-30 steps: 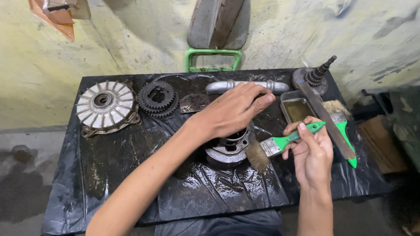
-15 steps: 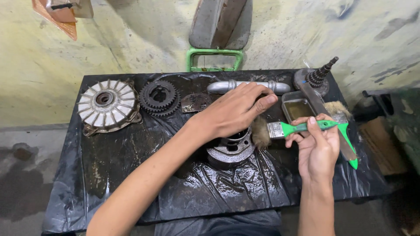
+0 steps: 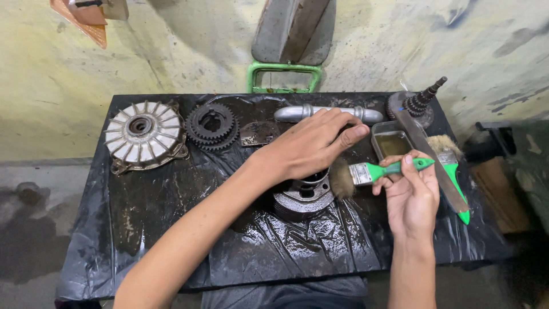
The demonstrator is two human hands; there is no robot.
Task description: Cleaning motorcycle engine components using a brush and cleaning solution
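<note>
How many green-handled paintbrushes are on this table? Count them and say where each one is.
2. One brush is held in the right hand, bristles against the round metal part. The second brush lies at the table's right edge beside the small tin.

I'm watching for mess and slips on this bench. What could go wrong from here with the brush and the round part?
The left hand only rests on top of the round grey metal part, which sits on wet, crumpled black plastic sheeting; it might slide under brushing. The right hand works the green-handled paintbrush close to the small rectangular metal tin of liquid, so an elbow or handle could tip it.
</note>
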